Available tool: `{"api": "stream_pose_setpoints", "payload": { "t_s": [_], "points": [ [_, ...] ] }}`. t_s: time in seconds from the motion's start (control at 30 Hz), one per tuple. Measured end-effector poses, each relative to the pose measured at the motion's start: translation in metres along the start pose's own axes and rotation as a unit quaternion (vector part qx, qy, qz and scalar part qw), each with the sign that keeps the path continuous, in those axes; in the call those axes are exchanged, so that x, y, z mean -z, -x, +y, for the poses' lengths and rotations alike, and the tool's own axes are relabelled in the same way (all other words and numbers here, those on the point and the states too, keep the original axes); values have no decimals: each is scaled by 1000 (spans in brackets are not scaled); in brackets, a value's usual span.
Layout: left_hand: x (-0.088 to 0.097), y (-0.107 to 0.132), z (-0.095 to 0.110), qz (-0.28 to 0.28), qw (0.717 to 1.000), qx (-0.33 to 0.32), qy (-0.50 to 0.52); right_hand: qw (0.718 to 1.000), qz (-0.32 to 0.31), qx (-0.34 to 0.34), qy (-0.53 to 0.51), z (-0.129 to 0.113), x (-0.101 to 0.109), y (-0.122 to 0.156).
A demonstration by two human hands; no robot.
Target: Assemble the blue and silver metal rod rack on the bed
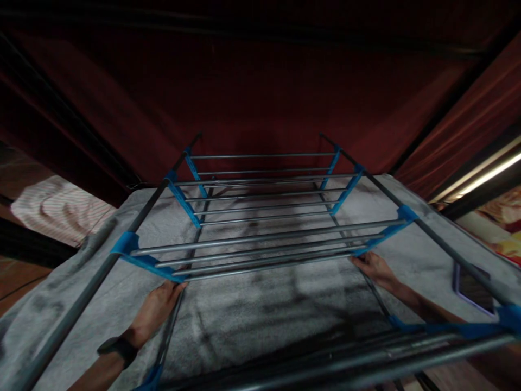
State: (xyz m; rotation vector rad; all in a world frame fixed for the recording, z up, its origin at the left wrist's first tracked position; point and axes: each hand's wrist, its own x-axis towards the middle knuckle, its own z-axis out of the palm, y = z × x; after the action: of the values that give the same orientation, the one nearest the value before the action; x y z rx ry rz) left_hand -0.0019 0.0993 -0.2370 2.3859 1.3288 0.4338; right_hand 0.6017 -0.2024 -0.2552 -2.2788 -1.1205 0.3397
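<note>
A metal rack (260,239) with grey rods and blue plastic connectors stands on a grey cloth-covered surface. My left hand (157,307), with a dark watch on the wrist, is closed round the rack's left upright pole just below a blue bracket of the middle tier. My right hand (374,267) grips the right upright pole under the opposite blue bracket. Both arms reach in under the nearest tier of rods at the bottom of the view.
A grey cloth (264,309) covers the surface under the rack. A phone in a purple case (472,288) lies on it at the right. Dark red curtains hang behind. A striped fabric (57,209) lies at the left. A lit strip (488,176) glows at the right.
</note>
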Motion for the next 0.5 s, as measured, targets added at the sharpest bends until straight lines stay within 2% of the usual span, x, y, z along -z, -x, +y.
{"api": "stream_pose_setpoints", "payload": {
  "t_s": [0.17, 0.33, 0.43, 0.5],
  "points": [
    [0, -7, -4, -2, 1000, -17, 19, 998, -39, 4, -50, 3, 7, -10],
    [16, 0, 4, -46, 993, 30, 101, 985, -104, -3, -140, 0, 21, -7],
    [32, 28, 6, 11, 983, 98, 154, 975, -104, -18, -196, 2, 42, 13],
    [40, 62, 4, 96, 975, 142, 141, 970, -90, -26, -223, 10, 60, 38]
  ]
}}
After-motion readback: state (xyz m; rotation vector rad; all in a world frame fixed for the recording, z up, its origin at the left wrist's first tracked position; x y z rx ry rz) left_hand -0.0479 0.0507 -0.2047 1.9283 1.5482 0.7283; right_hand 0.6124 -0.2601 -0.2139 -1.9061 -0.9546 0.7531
